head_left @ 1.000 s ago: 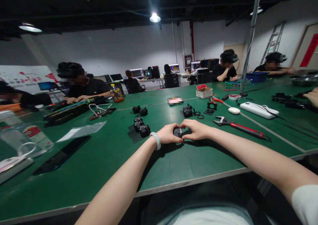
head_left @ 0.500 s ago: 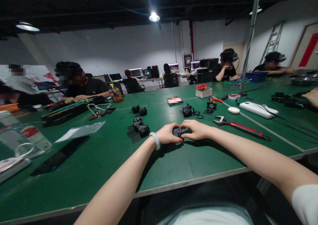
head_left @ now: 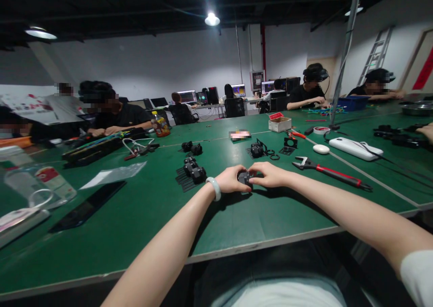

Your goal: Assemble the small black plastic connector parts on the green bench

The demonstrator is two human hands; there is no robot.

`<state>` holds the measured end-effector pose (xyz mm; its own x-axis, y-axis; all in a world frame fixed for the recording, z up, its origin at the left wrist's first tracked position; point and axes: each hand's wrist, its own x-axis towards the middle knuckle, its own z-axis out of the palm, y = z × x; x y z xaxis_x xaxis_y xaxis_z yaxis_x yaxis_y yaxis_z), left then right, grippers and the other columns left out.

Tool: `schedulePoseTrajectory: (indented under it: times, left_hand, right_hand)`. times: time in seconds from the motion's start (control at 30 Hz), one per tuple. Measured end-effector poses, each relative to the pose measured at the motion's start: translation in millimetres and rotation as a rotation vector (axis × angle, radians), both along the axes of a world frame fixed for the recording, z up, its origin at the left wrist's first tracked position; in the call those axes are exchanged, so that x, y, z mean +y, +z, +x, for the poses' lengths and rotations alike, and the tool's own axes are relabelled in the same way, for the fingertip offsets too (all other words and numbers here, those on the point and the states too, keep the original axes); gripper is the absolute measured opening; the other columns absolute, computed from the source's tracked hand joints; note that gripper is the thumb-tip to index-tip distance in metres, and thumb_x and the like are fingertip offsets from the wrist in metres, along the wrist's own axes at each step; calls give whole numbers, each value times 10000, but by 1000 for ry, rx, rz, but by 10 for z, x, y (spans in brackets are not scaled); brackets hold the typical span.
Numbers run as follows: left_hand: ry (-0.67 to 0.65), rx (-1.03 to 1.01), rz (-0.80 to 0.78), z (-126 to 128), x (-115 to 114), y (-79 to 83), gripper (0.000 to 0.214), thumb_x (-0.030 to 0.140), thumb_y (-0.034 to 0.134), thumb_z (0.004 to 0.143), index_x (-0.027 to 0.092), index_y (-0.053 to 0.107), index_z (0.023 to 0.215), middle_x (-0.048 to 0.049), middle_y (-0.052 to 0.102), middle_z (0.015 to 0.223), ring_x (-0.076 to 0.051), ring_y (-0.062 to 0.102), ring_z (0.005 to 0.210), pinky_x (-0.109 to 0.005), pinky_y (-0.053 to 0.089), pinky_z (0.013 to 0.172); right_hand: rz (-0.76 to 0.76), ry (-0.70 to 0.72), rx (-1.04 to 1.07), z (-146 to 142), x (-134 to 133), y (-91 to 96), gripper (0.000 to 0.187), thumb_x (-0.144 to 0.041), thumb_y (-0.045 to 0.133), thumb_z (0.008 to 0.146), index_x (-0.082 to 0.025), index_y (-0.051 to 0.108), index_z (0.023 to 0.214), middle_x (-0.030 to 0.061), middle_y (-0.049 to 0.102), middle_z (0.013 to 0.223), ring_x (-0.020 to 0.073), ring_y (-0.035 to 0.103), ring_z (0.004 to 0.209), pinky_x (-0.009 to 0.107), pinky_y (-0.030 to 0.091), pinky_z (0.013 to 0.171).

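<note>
On a green tabletop [head_left: 233, 225] with a pale edge, a person's bare left hand [head_left: 228, 179], wearing a smooth pale-green bangle [head_left: 214, 189], is pinching a small, chunky black part [head_left: 244, 178] between thumb and fingers. The bare right hand [head_left: 269, 175] is curving around the part's right side (whether it is gripping firmly, I cannot tell). Knobbly black pieces [head_left: 194, 170] are lying near the left hand; a silver-jawed adjustable wrench with a red-and-black handle [head_left: 338, 175] is resting farther right.

Green table [head_left: 223, 234]: adjustable wrench [head_left: 333, 170], black parts [head_left: 194, 170], bottle [head_left: 160, 124].
</note>
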<state>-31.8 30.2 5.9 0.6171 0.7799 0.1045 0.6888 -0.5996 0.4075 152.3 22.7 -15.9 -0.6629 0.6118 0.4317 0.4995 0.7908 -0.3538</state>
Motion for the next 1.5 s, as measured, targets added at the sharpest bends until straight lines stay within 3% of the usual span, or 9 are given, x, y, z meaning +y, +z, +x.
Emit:
schedulePoseTrajectory:
  times: [0.27, 0.47, 0.73, 1.03, 1.5]
  left_hand:
    - [13, 4, -37, 3, -17, 33, 552, 432, 626, 459, 163, 498, 924, -1, 540, 791, -155, 506, 700, -223, 388, 593]
    - [22, 8, -39, 4, -4, 25, 567, 434, 630, 452, 155, 501, 928, -7, 546, 794, -162, 510, 705, -231, 391, 602]
    - [-7, -7, -18, -8, 14, 8, 591, 466, 621, 456, 139, 495, 932, -19, 549, 805, -169, 514, 715, -239, 395, 616]
    - [-7, -22, -43, 8, -2, 18, 554, 449, 623, 458, 139, 511, 903, -9, 549, 774, -164, 511, 698, -236, 391, 606]
    - [15, -4, -36, -3, 9, -12, 567, 464, 619, 455, 151, 506, 914, -9, 545, 788, -165, 508, 700, -233, 385, 597]
  right_hand:
    - [-99, -76, 101, -19, -31, 26, 284, -337, 547, 666, -158, 513, 884, 37, 558, 811, 155, 509, 740, 285, 370, 659]
    - [-228, -26, 272, -29, 17, 28, 328, -218, 592, 598, -151, 442, 881, 28, 485, 860, 136, 475, 766, 268, 399, 658]
    - [-107, 52, 259, -64, -23, -32, 501, -178, 650, 488, -173, 393, 919, 21, 358, 917, 142, 410, 825, 293, 386, 714]
    - [-72, 41, 238, -96, -21, -67, 376, -196, 617, 529, -164, 398, 833, 7, 423, 831, 142, 426, 761, 274, 371, 666]
    - [-85, 13, 212, -66, -13, -60, 382, -236, 643, 538, -162, 448, 858, 17, 492, 834, 143, 472, 754, 267, 380, 657]
